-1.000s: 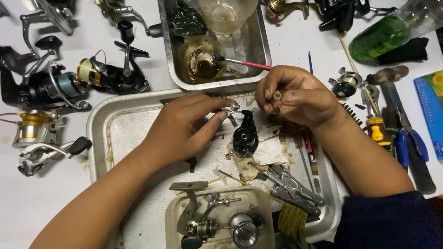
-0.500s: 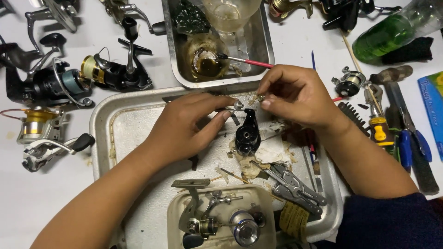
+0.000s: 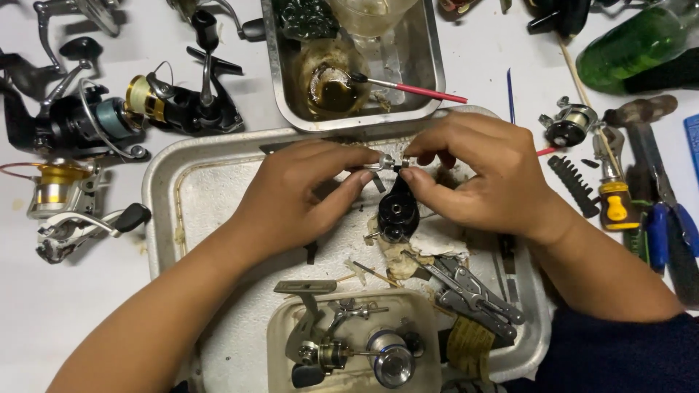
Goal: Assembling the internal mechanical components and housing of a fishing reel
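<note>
- Held above the metal tray (image 3: 164,211), the black reel part (image 3: 397,209) with its small silver fitting (image 3: 384,161) looks to me rigid, light and probably greasy; I judge the black body the safest hold.
- Left hand (image 3: 291,193): fingertips pinched on the fitting.
- Right hand (image 3: 488,175): thumb and forefinger closed on the same fitting.

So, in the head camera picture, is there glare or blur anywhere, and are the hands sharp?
Head view: both hands, left hand and right hand, look sharp, with no motion blur; the small black reel part between them is clear. The light is soft and even, with faint shadows under the hands on the metal tray. There is mild glare on the green bottle and on the upper steel pan.
</note>
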